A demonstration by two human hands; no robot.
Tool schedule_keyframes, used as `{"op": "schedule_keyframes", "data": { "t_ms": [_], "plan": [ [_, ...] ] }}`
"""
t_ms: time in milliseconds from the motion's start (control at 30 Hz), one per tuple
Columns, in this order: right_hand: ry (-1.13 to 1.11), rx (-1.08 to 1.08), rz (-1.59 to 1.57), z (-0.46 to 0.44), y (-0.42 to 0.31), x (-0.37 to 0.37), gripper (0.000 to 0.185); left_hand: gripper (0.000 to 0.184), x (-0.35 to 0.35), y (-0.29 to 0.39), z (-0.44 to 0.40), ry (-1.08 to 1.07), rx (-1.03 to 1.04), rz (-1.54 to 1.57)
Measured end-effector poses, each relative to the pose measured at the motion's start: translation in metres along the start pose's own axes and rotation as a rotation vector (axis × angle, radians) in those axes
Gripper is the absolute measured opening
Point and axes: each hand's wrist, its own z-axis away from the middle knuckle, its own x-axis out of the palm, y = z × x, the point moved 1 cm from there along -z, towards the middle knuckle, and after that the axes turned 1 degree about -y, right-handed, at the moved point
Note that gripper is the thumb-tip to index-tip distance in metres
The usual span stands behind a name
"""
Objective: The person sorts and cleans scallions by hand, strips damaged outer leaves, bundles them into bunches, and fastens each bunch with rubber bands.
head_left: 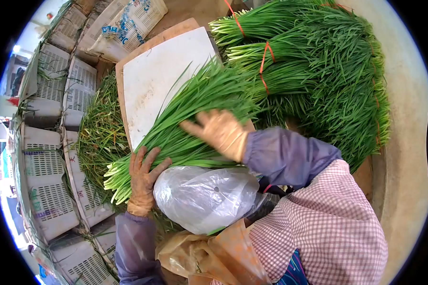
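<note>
A loose heap of garlic chives (pixel 195 109) lies across a white board (pixel 152 71), pale stem ends toward the lower left and green leaves toward the upper right. My left hand (pixel 143 183), in a soiled tan glove, rests on the chives just above the stem ends with its fingers spread. Over the middle of the leaves, my right hand (pixel 218 133) is open in the same kind of glove, fingers stretched out and slightly blurred. Whether it presses on the leaves I cannot tell. A clear plastic bag (pixel 204 197) bulges just below the chives.
Chive bundles tied with orange bands (pixel 266 57) are piled at the upper right. White slatted crates (pixel 47 175) line the left side, with discarded leaves (pixel 102 137) heaped beside the board. A printed white sack (pixel 128 31) lies at the top left. A tan wall (pixel 409 118) curves along the right.
</note>
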Motion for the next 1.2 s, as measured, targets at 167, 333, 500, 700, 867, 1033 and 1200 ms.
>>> {"op": "schedule_keyframes", "data": {
  "t_ms": [167,333,500,700,867,1033,1200],
  "plan": [
    [-0.247,0.497,0.132,0.052,0.131,0.015,0.015,0.033,-0.015,0.013,0.003,0.015,-0.137,0.384],
    [0.437,0.577,-0.402,0.092,0.189,-0.007,0.022,0.037,-0.017,0.013,0.003,-0.018,-0.167,0.435],
    [0.268,0.443,-1.208,0.023,0.108,-0.057,0.018,0.038,-0.018,0.012,0.003,-0.013,-0.171,0.455],
    [0.063,0.254,-0.672,-0.014,0.085,-0.012,0.022,0.041,-0.019,0.008,0.006,0.004,-0.169,0.506],
    [0.295,0.287,-0.673,-0.007,0.087,0.003,0.020,0.030,-0.032,-0.005,-0.003,0.217,-0.405,0.750],
    [0.462,0.837,-1.387,0.009,0.121,0.000,0.008,0.024,-0.019,-0.024,-0.046,0.353,-0.426,0.678],
    [0.551,0.419,-1.260,-0.021,0.084,-0.031,0.007,0.024,0.000,-0.008,-0.068,0.277,-0.134,0.497]
  ]
}}
